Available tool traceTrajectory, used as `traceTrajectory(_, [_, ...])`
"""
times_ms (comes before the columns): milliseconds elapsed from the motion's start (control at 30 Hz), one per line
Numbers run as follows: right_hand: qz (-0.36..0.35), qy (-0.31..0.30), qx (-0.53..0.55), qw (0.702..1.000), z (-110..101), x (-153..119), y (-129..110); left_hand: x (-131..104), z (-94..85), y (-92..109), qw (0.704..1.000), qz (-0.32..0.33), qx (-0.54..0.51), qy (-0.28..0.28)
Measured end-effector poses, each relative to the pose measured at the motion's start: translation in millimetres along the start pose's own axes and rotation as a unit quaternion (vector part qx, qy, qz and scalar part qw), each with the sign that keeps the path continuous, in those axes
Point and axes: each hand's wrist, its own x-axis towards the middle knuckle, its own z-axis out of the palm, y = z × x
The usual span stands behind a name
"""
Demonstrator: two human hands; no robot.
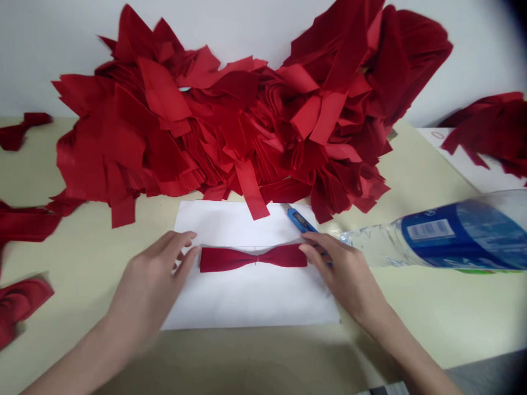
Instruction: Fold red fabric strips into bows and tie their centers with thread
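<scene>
Pale wall meets a cream worktop (432, 307), where red fabric pieces (230, 120) lie heaped behind a white sheet (247, 302). On the sheet, a red bow (230, 259) pinched at its middle lies lengthwise between both hands. I hold my left hand (152, 274) beside one end, fingers slightly apart; my right hand (341, 269) touches the other, its grip hard to tell. Near it are a blue cutter (300, 219) and a plastic bottle (436, 236).

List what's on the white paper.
On the white paper lie a bow-shaped red strip and part of the blue cutter; the red pile overhangs its far edge. The right hand hides some of the cutter.
</scene>
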Motion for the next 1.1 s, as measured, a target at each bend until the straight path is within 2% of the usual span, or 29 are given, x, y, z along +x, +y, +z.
traceTrajectory(33, [-0.010,0.018,-0.029,0.999,-1,-2,-1,-9,5.1,4,0.997,0.064,0.025,0.040])
traceTrajectory(100, [-0.040,0.057,-0.061,0.996,-1,-5,-4,-27,18.5,15,0.970,0.222,0.063,0.077])
traceTrajectory(133, [-0.061,0.072,-0.062,0.994,-1,-6,-6,-34,26.0,21,0.952,0.277,0.088,0.099])
traceTrajectory(167, [-0.088,0.080,-0.054,0.991,1,-7,-7,-40,33.3,27,0.941,0.299,0.112,0.108])
traceTrajectory(233, [-0.142,0.078,-0.032,0.986,4,-6,-9,-47,45.6,38,0.934,0.293,0.141,0.146])
traceTrajectory(367, [-0.186,0.061,-0.012,0.981,9,-4,-10,-46,57.7,46,0.936,0.270,0.182,0.136])
traceTrajectory(467, [-0.165,0.077,-0.006,0.983,4,-4,-7,-41,59.8,43,0.932,0.275,0.208,0.110])
traceTrajectory(633, [-0.071,0.155,0.020,0.985,-10,-9,-5,-37,60.9,38,0.930,0.276,0.221,0.102])
traceTrajectory(767, [-0.037,0.154,0.042,0.986,-11,-12,-3,-36,62.9,35,0.929,0.274,0.224,0.104])
traceTrajectory(967, [-0.056,0.149,0.012,0.987,-5,-16,-2,-36,66.3,33,0.936,0.267,0.206,0.101])
traceTrajectory(1100, [-0.119,0.115,0.015,0.986,2,-18,-5,-35,67.4,33,0.939,0.269,0.194,0.093])
